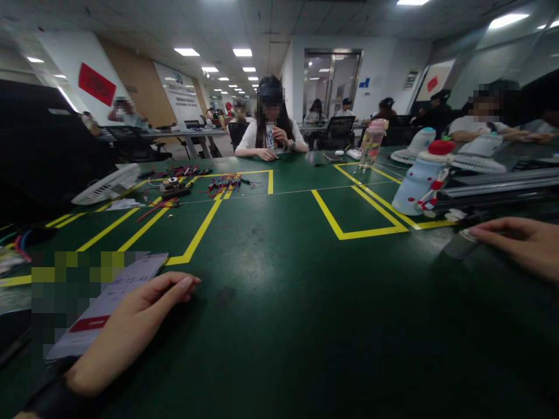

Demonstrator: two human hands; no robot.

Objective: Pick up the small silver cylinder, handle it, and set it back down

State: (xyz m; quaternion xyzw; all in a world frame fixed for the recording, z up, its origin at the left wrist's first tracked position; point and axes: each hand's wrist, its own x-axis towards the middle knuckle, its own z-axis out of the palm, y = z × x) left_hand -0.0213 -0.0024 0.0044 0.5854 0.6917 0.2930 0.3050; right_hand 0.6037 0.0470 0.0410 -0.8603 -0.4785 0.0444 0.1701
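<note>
A right hand [519, 241] pinches the pale rim of a small grey object [459, 245] between thumb and fingers at the right side of a green table [279, 279], near the ends of metal rails [502, 181]. The object is blurred, and it cannot be told whether its base touches the surface or hangs just above it. The left hand [131, 323], fingers curled and thumb drawn in against them, lies beside and partly over a smartphone [107, 302] with a lit screen; nothing shows in its grip.

The right-hand grasp is made, but the object has not been let go. Whether it is being picked up or set down is unclear, and how much is done or left cannot be judged from this view.

Beyond the right hand stand a light-blue bottle [408, 183] with a red top and a clear bottle [371, 145] with a pink lid, both upright, with white fans [478, 154] nearby. Yellow tape [371, 234] marks outlines on the surface; to the left, coloured wires [229, 185] lie in loose heaps. Across the table, a person [271, 137] sits with one hand raised.
</note>
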